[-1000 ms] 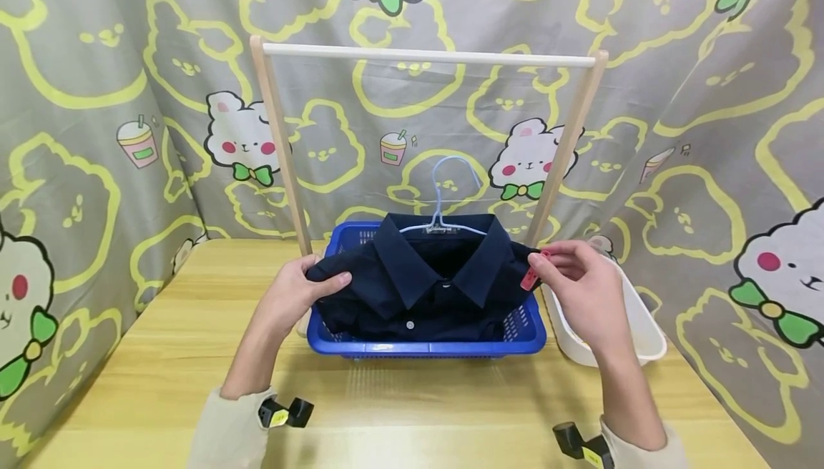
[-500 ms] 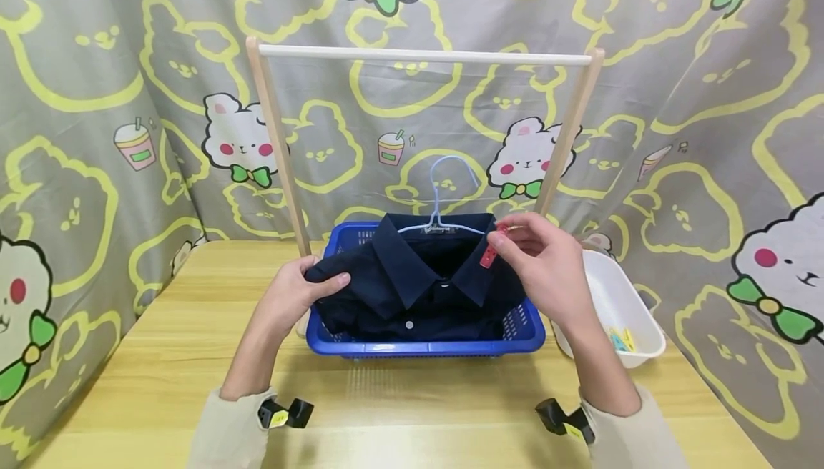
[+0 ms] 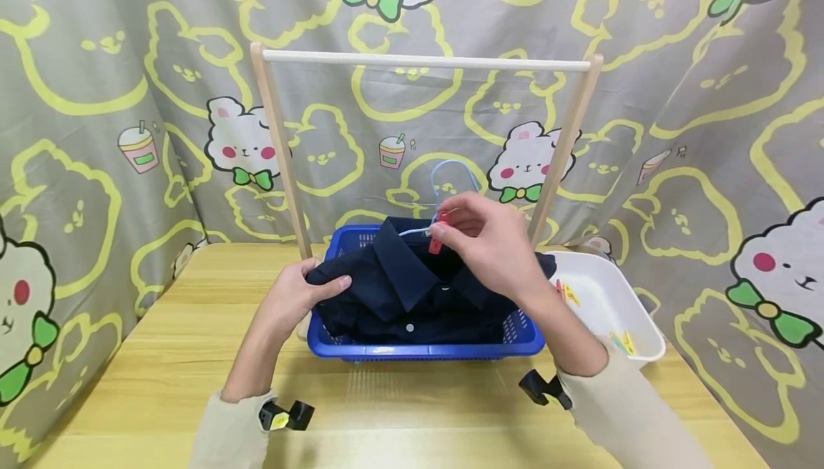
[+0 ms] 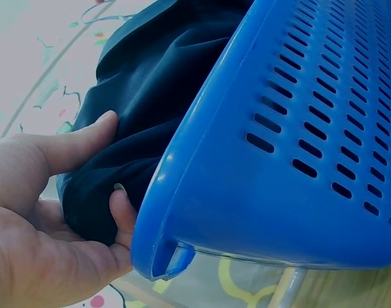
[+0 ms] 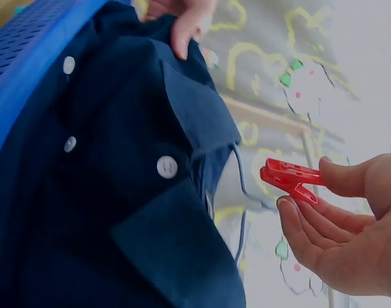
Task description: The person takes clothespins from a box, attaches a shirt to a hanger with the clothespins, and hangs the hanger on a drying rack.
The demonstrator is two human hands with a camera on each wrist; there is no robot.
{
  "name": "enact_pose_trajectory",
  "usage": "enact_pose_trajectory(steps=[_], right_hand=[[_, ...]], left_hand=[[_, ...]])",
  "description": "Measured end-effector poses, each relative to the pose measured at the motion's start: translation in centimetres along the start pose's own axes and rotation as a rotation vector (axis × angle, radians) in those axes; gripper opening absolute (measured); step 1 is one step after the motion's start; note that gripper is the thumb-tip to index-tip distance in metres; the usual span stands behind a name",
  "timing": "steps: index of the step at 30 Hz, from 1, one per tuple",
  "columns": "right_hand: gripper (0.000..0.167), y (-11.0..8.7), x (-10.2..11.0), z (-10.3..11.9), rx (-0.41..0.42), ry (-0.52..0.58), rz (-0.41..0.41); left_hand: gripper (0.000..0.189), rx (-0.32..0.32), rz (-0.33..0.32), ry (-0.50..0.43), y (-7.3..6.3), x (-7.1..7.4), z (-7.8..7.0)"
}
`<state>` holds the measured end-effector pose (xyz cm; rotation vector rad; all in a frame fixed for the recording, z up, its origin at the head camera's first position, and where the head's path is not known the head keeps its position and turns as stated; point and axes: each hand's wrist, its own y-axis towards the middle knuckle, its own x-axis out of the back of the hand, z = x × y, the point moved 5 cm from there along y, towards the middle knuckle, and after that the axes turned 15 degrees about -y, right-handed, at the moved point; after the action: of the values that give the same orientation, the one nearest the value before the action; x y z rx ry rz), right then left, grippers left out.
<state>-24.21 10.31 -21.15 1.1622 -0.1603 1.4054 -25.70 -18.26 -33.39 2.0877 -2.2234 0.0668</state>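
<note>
A dark navy shirt [image 3: 386, 304] with white buttons lies in a blue plastic basket [image 3: 425, 349], its collar up and a light blue wire hanger [image 3: 455, 163] inside the neck. My left hand [image 3: 309, 290] grips the shirt's shoulder at the left, thumb on top and fingers beneath, as the left wrist view shows. With thumb and fingers my right hand [image 3: 492, 240] pinches a red clothes peg [image 5: 291, 178] over the collar opening, in front of the hanger's neck. In the right wrist view the peg is apart from the cloth.
Behind the basket stands a wooden rack with a white rail [image 3: 425, 61]. At the right a white tray [image 3: 608, 290] holds several coloured pegs. Wooden table [image 3: 193, 312] lies under everything, with patterned curtains around it.
My right hand has carried the red clothes peg leftward from the shirt's right shoulder to the middle of the collar. My left hand keeps its grip on the left shoulder.
</note>
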Motion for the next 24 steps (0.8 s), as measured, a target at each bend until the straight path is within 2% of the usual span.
enact_pose_trajectory(steps=[4,8,17,24], right_hand=[[0.027,0.4,-1.2,1.7,0.09,-0.036,0.016],[0.026,1.0,-2.4,3.0,0.145,-0.049,0.038],[0.012,2.5,-4.4,5.8,0.216,-0.039,0.095],[0.01,3.3,-5.3,7.7,0.207,-0.051,0.137]], left_hand=[[0.041,0.001,0.002,-0.001,0.0,0.0,0.0],[0.042,0.0,0.0,0.006,0.0,0.0,0.0],[0.041,-0.014,0.004,-0.002,0.1,0.1,0.0],[0.043,-0.014,0.002,0.01,0.2,0.1,0.0]])
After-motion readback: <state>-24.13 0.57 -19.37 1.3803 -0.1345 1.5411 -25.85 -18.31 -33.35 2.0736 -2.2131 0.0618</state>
